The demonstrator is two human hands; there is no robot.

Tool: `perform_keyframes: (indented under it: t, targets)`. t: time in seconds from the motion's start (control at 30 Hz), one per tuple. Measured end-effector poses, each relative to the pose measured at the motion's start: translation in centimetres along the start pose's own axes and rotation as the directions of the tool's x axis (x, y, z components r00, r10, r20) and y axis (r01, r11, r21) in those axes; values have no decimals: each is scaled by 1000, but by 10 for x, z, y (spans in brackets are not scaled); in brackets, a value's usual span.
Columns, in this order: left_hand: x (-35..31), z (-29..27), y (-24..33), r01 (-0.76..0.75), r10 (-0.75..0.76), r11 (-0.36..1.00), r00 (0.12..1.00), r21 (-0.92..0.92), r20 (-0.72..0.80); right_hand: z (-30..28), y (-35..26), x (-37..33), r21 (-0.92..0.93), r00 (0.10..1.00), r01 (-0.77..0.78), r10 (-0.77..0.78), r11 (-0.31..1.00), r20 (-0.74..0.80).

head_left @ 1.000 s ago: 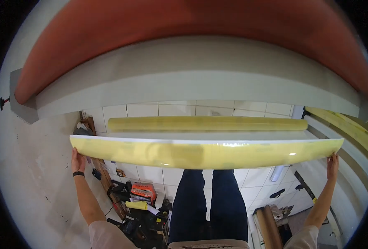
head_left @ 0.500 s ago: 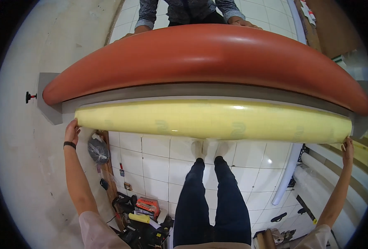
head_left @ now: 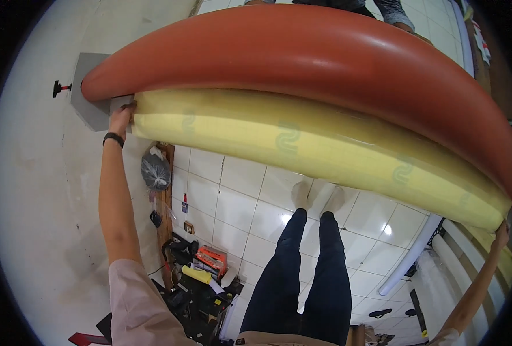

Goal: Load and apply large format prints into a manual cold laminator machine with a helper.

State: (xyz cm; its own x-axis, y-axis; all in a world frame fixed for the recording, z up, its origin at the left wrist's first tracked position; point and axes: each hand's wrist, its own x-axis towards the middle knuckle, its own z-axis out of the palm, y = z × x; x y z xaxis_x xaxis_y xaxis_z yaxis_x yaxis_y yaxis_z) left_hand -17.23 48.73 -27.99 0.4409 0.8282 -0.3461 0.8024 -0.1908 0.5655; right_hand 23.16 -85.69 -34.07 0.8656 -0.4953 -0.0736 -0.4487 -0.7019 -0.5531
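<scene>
A wide pale-yellow sheet (head_left: 325, 144) with faint grey marks stretches across in front of me, its far edge up against the underside of a long red-orange roller (head_left: 302, 49). At its left end, my left hand (head_left: 122, 118) pinches the sheet's edge beside the grey end bracket (head_left: 91, 109). My right hand (head_left: 500, 235) is closed on the near right corner, below the roller's right end; some of its fingers are hidden. Whether the sheet's far edge lies under the roller or just touches it, I cannot tell.
Behind the roller another person's hand (head_left: 406, 27) and sleeves show. A black knob (head_left: 61, 89) juts out at the left end. Lower left, tools and an orange-red box (head_left: 211, 259) lie on the tiled floor near a grey plastic bag (head_left: 155, 168). Long white rolls (head_left: 458, 259) lie at the right.
My hands have carried the yellow sheet forward, so its far edge now meets the roller and hides the grey strip. The whole view has tilted; the other person is less visible.
</scene>
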Motion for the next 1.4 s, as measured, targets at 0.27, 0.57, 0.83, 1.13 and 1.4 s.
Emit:
perform_keyframes:
  t: [0.27, 0.57, 0.83, 1.13, 1.4]
  targets:
    - [6, 20, -7, -146, 128, 983, 980, -109, -155, 49, -56, -70, -480, 989, 25, -91, 877, -113]
    - [18, 20, -7, -289, 244, 957, 860, -33, -449, 63, -45, -57, -692, 986, 47, -143, 721, -82]
    - [-1, 46, 22, -323, 273, 933, 921, -155, -277, 51, -47, -47, -763, 984, -29, -115, 646, -135]
    - [43, 63, 12, -225, 75, 894, 928, -387, -366, 44, -62, -42, -599, 927, 306, -374, 740, 11]
    - [92, 6, -24, -330, 211, 877, 917, -348, -338, 74, -83, -58, -630, 950, 248, -312, 736, 9]
